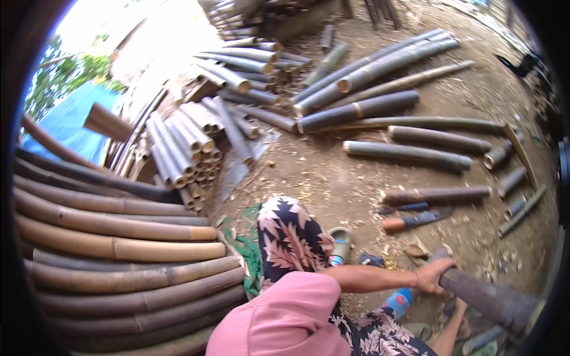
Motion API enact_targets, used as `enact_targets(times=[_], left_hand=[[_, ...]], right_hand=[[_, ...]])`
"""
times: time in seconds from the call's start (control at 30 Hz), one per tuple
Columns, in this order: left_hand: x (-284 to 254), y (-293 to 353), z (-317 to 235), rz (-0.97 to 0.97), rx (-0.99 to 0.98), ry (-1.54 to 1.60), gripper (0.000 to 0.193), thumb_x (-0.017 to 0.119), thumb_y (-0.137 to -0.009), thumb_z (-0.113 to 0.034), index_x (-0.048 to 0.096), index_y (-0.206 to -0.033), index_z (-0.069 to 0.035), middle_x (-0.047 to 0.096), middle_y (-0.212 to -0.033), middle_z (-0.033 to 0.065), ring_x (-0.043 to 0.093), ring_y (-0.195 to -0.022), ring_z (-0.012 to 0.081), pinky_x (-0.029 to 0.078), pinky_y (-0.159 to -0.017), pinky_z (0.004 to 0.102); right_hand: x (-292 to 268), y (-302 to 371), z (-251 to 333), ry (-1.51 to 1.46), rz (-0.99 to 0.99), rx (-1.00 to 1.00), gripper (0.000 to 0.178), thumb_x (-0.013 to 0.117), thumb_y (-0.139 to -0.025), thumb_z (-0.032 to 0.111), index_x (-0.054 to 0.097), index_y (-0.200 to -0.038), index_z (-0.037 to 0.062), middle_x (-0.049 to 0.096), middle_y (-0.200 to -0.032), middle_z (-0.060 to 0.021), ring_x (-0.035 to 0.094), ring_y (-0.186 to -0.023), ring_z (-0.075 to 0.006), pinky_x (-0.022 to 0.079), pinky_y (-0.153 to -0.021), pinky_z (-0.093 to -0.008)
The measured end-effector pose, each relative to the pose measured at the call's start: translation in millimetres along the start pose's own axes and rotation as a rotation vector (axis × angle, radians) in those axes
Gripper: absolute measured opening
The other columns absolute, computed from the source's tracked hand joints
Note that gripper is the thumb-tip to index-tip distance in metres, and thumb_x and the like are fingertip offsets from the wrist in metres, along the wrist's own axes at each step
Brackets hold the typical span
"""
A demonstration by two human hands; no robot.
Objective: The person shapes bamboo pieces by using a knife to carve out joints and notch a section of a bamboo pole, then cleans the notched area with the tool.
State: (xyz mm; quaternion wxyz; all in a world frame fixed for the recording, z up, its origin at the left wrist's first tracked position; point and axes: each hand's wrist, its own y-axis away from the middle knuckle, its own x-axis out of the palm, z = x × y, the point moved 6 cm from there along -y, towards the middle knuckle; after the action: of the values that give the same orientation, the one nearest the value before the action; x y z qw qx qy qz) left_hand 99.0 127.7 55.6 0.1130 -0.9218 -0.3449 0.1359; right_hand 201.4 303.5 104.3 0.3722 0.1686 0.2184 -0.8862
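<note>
My left hand (432, 276), at the end of a straight left arm, grips a thick dark bamboo piece (493, 298) near its nearer end. The piece slants down toward the lower right, its far end blurred near the picture's rim. Below it is my right hand (461, 307), partly hidden behind the bamboo; its fingers do not show clearly. My legs, in dark floral trousers (291, 237), are bent on either side. On the ground beyond my left hand lie a long orange and grey tool (415, 220) and a brown bamboo length (436, 194).
Long bamboo poles (119, 246) are stacked along the left. Cut bamboo tubes (184, 139) make a pile at the back left. Loose bamboo lengths (407, 155) lie ahead and to the right. Pale chips (309, 184) litter the dirt. A green cloth (252, 252) is beside my left leg.
</note>
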Motion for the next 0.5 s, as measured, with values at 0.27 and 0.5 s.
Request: enact_targets(times=[0.27, 0.5], left_hand=[[28, -14, -2, -0.117, 0.018, 0.094, 0.079, 0.084, -0.052, -0.024, 0.050, -0.120, -0.003, 0.055, -0.110, 0.0199, 0.053, -0.110, 0.0401, 0.043, -0.096, 0.0452], [28, -32, -6, 0.034, 0.000, 0.157, 0.078, 0.083, -0.042, -0.019, 0.057, -0.114, -0.003, 0.061, -0.107, 0.0189, 0.056, -0.106, 0.0399, 0.044, -0.093, 0.0455]], right_hand=[[7, 12, 112, -0.404, 0.224, -0.255, 0.082, 0.073, -0.075, 0.047, 0.041, -0.131, -0.0025, 0.054, -0.121, -0.0199, 0.053, -0.117, -0.0348, 0.040, -0.100, -0.0494], [23, -3, 108, -0.482, 0.152, -0.325, 0.048, 0.058, -0.081, 0.025, 0.045, -0.120, -0.0005, 0.053, -0.107, -0.0141, 0.053, -0.095, -0.0246, 0.043, -0.095, -0.0407]])
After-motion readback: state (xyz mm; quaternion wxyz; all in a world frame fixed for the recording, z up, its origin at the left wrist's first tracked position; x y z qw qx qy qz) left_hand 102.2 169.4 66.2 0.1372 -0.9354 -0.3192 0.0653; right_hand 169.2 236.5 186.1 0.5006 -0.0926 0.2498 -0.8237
